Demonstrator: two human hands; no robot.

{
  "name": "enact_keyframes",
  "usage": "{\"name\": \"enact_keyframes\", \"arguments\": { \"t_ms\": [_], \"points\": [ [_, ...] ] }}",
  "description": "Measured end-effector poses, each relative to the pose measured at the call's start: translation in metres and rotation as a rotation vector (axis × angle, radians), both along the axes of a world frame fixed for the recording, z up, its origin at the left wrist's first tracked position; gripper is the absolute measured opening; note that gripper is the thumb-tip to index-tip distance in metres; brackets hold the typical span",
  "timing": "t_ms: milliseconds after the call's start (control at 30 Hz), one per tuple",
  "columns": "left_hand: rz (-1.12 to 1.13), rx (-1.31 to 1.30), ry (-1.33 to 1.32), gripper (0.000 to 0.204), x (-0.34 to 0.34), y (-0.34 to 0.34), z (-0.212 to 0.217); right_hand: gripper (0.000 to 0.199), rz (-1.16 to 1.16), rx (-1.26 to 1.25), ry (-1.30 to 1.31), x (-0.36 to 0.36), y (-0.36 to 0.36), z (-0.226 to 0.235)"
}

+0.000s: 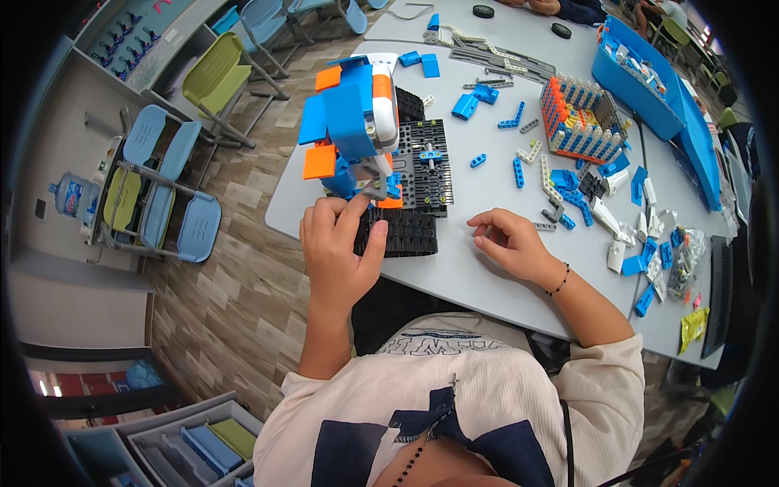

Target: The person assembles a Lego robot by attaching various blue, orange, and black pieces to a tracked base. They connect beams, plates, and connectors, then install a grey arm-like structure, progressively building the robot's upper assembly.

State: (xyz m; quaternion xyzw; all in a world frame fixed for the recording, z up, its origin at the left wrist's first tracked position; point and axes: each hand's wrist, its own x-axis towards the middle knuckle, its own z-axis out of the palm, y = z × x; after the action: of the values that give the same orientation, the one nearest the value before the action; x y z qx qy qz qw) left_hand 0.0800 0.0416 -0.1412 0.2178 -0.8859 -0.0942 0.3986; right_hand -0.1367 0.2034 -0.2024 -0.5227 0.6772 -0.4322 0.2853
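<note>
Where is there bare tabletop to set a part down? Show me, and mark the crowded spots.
Free: the tabletop between the near black track and the right hand, reaching the near edge; also a smaller patch between the right forearm and the white panels. Crowded: around the orange-sided box, with blue beams and panels scattered.

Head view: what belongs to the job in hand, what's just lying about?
In hand:
Blue, white and orange plastic model on black tracks, touched by the left hand
Loose blue plastic beams, probably

Lying about:
Crinkled yellow packet
Clear blue plastic bottle
</note>
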Motion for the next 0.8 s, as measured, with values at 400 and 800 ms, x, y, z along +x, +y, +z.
{"name": "enact_keyframes", "arguments": {
  "t_ms": [400, 800],
  "points": [
    [-0.027, -0.019, -0.03, 0.043, -0.0017, 0.0011, 0.0033, 0.025, 0.004, 0.003, 0.014, -0.0003, -0.0002, -0.0015],
    [0.038, -0.02, -0.005, 0.037, 0.0009, 0.0006, 0.0028, 0.023, 0.02, -0.024, 0.031, -0.0009, -0.0002, -0.0019]
  ]
}}
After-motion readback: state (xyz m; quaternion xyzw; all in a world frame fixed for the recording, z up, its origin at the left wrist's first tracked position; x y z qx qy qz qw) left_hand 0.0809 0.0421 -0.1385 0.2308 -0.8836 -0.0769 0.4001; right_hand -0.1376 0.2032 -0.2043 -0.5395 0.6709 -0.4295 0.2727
